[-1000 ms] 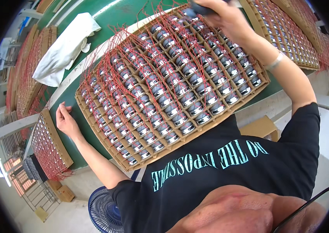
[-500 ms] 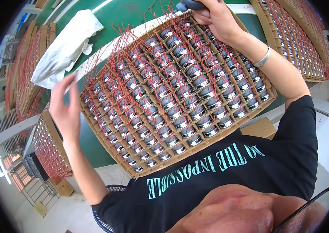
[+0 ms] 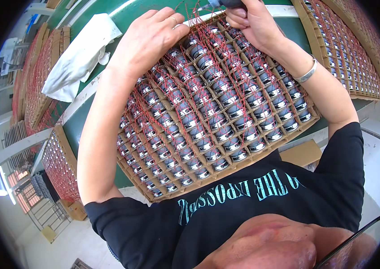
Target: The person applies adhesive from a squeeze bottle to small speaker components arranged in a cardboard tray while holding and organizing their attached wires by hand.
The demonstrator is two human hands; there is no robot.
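Observation:
A large cardboard tray [image 3: 219, 169] lies tilted in front of me, split by dividers into many cells. Small round parts with silver rims and grey tops [image 3: 232, 143] fill the cells, trailing twisted red and dark wires [image 3: 208, 83]. At the far edge my left hand [image 3: 154, 38] reaches across the tray's left side, its fingers bent together on the red wires; the fingertips are partly hidden. My right hand [image 3: 255, 24] is wrapped around a dark blue-grey, bottle-like tool [image 3: 230, 3] with a narrow tip. That tip points left toward the wires and my left fingers.
A crumpled white cloth [image 3: 82, 58] lies on the green table [image 3: 131, 6], left of the tray. More filled trays stand at the right [image 3: 342, 49] and left [image 3: 60, 163]. A cardboard box [image 3: 301, 154] sits below the tray's near right edge.
My left hand has swung from beside the tray's left side up to the wires at its far edge. The tool in my right hand has shifted slightly right, its tip showing more.

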